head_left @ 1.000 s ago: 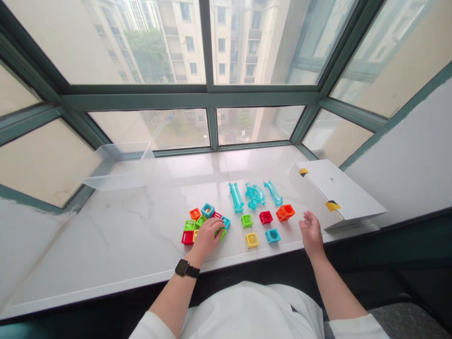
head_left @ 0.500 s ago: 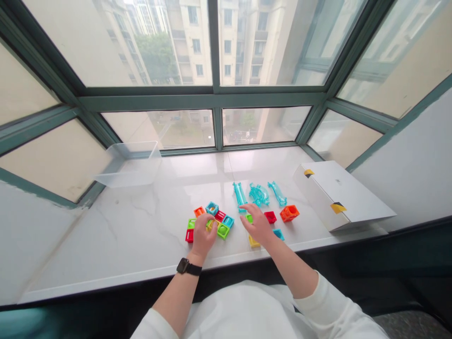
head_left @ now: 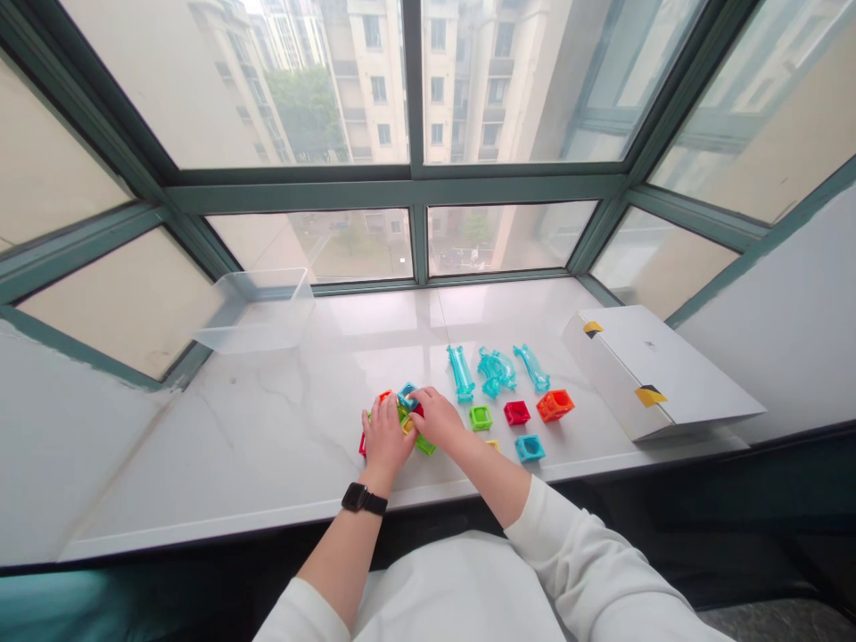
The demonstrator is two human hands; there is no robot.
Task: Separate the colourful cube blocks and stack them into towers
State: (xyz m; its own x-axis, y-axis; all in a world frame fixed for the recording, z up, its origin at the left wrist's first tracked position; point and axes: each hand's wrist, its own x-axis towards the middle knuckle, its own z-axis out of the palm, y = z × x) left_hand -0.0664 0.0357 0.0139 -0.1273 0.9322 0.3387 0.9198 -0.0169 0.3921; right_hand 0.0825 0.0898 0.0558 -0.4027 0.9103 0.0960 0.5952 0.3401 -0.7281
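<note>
My left hand [head_left: 386,439] and right hand [head_left: 438,419] are both curled down over the pile of colored plastic blocks [head_left: 407,395] on the windowsill [head_left: 201,464], almost touching; can't tell if either's gripping a piece.

The left hand [head_left: 388,437] can slide from the colored blocks [head_left: 425,445] across the marble windowsill [head_left: 201,428] to the see-through plastic tub [head_left: 258,312]. Going right, blue track pieces [head_left: 496,372], a red block [head_left: 516,413] and a white box [head_left: 652,370] stand in the way.
</note>
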